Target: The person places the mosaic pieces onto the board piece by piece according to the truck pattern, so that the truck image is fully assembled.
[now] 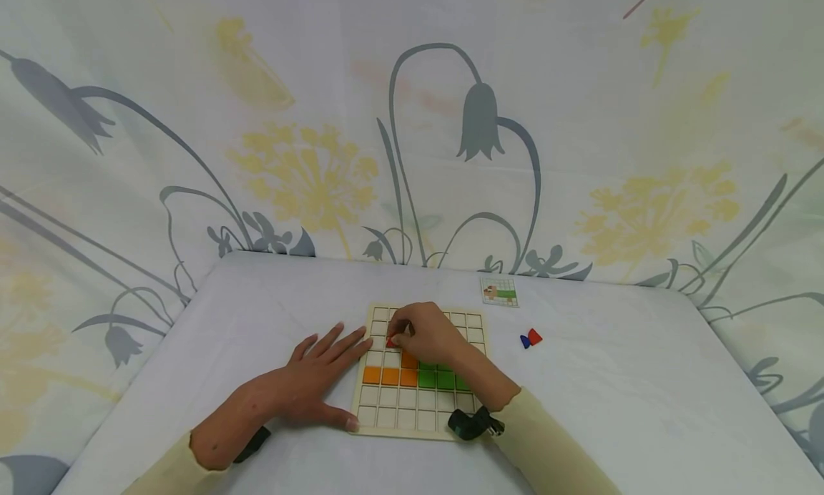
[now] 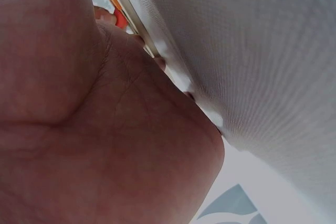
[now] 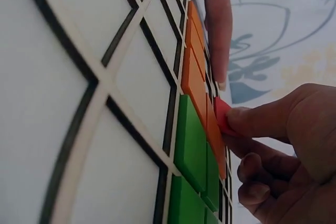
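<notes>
A square grid board (image 1: pixel 386 417) with pale cells lies on the table, partly covered by my right hand (image 1: pixel 426 335). That hand pinches a small red tile (image 3: pixel 223 115) between thumb and finger at the board's upper left cells. Orange tiles (image 1: pixel 390 376) and green tiles (image 1: pixel 445 380) fill a row of cells, with more of both colours just above. My left hand (image 1: pixel 309 384) lies with spread fingers on the table, its fingertips and thumb tip at the board's left edge. Its palm fills much of the left wrist view.
Behind the board to the right lies a small picture card (image 1: pixel 499 292) showing a coloured grid pattern. In front of it on the white table (image 1: pixel 618 380) are a loose red piece (image 1: pixel 535 336) and a blue piece (image 1: pixel 525 342). A flower-patterned cloth (image 1: pixel 425 194) hangs behind the table.
</notes>
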A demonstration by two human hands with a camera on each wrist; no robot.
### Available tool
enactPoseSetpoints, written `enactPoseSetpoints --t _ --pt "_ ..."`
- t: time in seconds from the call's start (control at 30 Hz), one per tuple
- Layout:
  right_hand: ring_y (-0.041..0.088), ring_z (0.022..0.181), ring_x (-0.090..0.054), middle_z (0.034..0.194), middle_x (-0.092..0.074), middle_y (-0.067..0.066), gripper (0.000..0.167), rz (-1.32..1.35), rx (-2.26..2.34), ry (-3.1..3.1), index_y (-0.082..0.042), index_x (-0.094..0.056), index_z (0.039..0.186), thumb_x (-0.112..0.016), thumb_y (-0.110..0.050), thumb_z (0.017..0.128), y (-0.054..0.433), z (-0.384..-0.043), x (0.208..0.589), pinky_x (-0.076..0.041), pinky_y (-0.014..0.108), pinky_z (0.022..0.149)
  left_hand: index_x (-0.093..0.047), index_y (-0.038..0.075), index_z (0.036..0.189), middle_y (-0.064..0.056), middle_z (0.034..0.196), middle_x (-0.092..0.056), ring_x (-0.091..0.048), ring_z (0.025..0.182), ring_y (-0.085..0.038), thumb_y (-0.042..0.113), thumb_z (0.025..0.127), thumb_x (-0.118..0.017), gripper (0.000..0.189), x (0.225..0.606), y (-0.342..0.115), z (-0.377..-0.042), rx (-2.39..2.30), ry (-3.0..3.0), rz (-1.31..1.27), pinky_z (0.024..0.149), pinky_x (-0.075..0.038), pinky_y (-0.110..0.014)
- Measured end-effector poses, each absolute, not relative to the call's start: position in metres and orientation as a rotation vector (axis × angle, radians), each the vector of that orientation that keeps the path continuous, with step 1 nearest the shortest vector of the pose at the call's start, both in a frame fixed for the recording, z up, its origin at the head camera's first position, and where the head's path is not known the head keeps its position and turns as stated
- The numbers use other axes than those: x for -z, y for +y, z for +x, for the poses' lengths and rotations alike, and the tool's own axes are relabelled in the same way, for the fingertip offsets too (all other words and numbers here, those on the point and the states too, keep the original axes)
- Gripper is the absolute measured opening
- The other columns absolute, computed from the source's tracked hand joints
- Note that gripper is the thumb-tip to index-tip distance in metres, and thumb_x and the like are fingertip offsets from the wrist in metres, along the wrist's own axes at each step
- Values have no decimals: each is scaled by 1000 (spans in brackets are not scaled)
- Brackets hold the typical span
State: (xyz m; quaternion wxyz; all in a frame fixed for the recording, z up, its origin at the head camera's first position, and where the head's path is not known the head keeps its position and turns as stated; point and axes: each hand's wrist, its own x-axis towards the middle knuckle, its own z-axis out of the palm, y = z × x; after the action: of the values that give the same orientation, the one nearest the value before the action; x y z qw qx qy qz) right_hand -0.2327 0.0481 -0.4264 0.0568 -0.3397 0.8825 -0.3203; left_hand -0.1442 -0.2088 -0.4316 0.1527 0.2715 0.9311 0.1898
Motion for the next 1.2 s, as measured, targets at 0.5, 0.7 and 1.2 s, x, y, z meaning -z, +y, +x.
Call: enactPoseSetpoints --t 0.5,0.7,1.2 --pt "9 71 -53 95 -70 -3 13 -1092 933 2703 -12 -85 104 -74 -9 99 61 -232 426 -50 27 67 -17 25 172 2 180 -7 3 165 -36 79 83 -71 117 434 -209 -145 -517 2672 785 125 -7 -69" --pt "10 70 -54 96 -70 -4 13 -1070 952 2715 -9 -83 108 -73 -8 99 88 -229 421 -50 27 66 -17 26 172 3 180 -7 3 165 -35 80 82 -72 119 433 -207 -146 -492 2678 749 126 -5 -69" --pt "11 78 -57 94 -70 1 13 -809 936 3026 -7 -82 104 -72 0 96 213 -240 423 -49 30 67 -19 24 172 0 180 -9 2 165 -37 78 81 -74 119 430 -207 -144 -529 2670 747 125 -6 -69"
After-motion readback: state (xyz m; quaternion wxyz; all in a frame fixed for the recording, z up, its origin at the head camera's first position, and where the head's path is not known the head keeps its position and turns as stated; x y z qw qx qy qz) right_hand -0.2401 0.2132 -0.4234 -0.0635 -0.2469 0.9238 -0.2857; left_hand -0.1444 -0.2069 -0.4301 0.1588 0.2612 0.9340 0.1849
